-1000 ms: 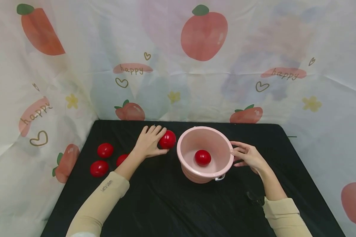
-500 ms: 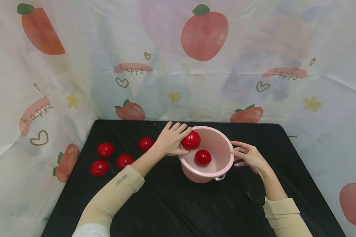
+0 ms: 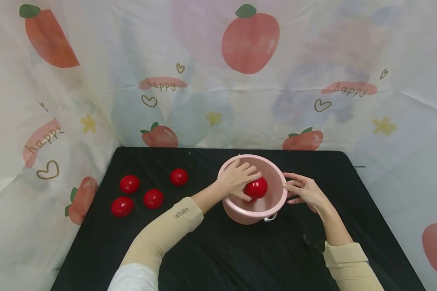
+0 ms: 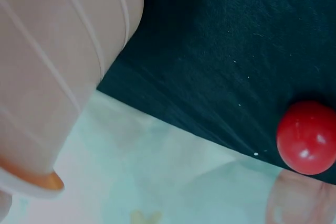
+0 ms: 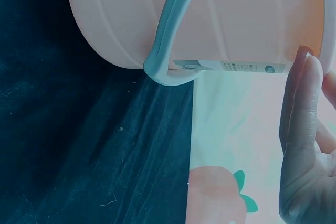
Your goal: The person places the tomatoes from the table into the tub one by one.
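Left hand [image 3: 239, 179] grips a red ball [image 3: 256, 188], apparently inside pink bucket [image 3: 241, 214]

Held ball [image 3: 256, 188] now inside bucket [image 3: 240, 215]

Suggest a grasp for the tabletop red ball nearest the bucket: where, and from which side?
Probably span the red ball across its widest part, coming from above. It is round and smooth with no handle, and rests on the black tabletop apart from the next ball and the bucket, so fingers should fit on either side.
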`<state>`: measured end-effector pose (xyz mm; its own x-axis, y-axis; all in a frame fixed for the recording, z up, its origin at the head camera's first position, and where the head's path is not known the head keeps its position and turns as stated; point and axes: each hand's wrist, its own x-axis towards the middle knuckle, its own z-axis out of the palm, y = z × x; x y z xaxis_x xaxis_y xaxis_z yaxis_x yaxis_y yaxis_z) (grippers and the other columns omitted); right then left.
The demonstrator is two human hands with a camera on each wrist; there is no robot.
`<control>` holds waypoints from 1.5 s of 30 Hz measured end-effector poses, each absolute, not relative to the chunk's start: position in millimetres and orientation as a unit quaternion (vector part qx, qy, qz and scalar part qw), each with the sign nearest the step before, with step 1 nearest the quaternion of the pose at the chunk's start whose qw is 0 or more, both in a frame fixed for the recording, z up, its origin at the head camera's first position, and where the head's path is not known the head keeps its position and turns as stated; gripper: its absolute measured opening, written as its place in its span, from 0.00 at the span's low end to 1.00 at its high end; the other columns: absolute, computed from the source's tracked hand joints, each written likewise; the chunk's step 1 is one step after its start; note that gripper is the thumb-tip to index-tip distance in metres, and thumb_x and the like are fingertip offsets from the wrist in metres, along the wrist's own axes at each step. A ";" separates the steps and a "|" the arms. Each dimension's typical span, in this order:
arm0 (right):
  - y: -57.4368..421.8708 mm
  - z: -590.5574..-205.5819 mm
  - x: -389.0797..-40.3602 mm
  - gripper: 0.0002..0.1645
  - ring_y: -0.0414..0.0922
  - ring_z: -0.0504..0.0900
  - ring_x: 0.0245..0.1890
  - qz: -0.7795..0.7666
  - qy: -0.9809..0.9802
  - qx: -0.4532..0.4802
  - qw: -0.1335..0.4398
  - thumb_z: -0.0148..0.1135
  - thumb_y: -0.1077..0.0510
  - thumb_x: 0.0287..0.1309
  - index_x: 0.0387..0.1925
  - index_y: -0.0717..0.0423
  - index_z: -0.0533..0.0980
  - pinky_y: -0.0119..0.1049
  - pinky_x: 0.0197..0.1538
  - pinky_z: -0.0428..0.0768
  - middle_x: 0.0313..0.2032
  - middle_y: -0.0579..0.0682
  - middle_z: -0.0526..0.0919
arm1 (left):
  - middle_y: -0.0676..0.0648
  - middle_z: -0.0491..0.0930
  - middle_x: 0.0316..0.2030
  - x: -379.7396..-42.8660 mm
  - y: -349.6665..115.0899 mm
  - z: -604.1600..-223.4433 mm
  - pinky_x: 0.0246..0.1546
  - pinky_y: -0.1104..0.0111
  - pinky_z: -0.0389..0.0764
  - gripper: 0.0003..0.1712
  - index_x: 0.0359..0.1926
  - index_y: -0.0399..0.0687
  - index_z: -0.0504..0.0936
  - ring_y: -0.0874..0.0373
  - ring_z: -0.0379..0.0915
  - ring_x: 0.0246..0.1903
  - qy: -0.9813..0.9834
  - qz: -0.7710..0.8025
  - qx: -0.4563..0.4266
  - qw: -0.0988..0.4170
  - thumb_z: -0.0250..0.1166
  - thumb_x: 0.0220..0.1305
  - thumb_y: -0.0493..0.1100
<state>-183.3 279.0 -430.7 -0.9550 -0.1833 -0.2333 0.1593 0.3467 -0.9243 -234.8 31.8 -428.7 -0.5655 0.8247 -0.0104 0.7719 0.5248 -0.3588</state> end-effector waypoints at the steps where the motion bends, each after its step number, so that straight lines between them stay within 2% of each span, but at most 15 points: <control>1: 278.6 -430.9 -183.5 0.37 0.42 0.81 0.30 -0.571 0.807 -0.006 0.150 0.59 0.52 0.58 0.64 0.63 0.59 0.41 0.33 0.81 0.38 0.50 0.81 | 0.54 0.63 0.59 -234.8 35.1 -430.9 0.58 0.59 0.60 0.45 0.65 0.63 0.57 0.57 0.57 0.57 -0.867 0.174 -0.462 0.070 0.53 0.48 0.74; 7: 277.7 -432.3 -184.2 0.37 0.45 0.82 0.31 -0.572 0.806 -0.003 0.150 0.60 0.52 0.58 0.64 0.62 0.59 0.42 0.34 0.81 0.38 0.49 0.80 | 0.55 0.59 0.64 -234.9 49.8 -441.1 0.60 0.57 0.57 0.49 0.68 0.67 0.52 0.57 0.53 0.61 -0.852 0.233 -0.468 0.024 0.54 0.46 0.76; 11: 278.0 -432.4 -184.5 0.37 0.47 0.82 0.32 -0.573 0.806 -0.003 0.151 0.60 0.52 0.57 0.64 0.61 0.59 0.42 0.34 0.81 0.38 0.48 0.80 | 0.56 0.57 0.65 -235.7 56.3 -445.1 0.61 0.57 0.56 0.49 0.68 0.69 0.51 0.57 0.51 0.62 -0.843 0.261 -0.470 0.015 0.53 0.45 0.76; 20: 279.1 -430.8 -184.0 0.37 0.42 0.81 0.30 -0.573 0.805 -0.006 0.151 0.59 0.52 0.58 0.64 0.62 0.58 0.42 0.33 0.81 0.38 0.49 0.80 | 0.59 0.51 0.66 -232.7 74.2 -451.3 0.61 0.62 0.56 0.48 0.68 0.73 0.44 0.60 0.48 0.63 -0.808 0.350 -0.474 -0.021 0.46 0.48 0.78; 29: 278.6 -432.5 -183.9 0.37 0.43 0.81 0.30 -0.576 0.803 -0.008 0.151 0.59 0.52 0.58 0.64 0.62 0.58 0.42 0.33 0.81 0.38 0.50 0.80 | 0.62 0.46 0.67 -229.0 83.9 -458.3 0.59 0.65 0.55 0.47 0.68 0.78 0.40 0.62 0.44 0.64 -0.792 0.394 -0.465 -0.042 0.43 0.48 0.79; 45: 277.0 -431.8 -183.4 0.37 0.43 0.82 0.31 -0.573 0.805 -0.010 0.151 0.59 0.53 0.59 0.64 0.63 0.58 0.42 0.33 0.81 0.39 0.52 0.80 | 0.62 0.42 0.68 -222.7 81.5 -456.6 0.57 0.67 0.58 0.47 0.66 0.82 0.31 0.62 0.41 0.63 -0.792 0.427 -0.428 -0.090 0.47 0.50 0.76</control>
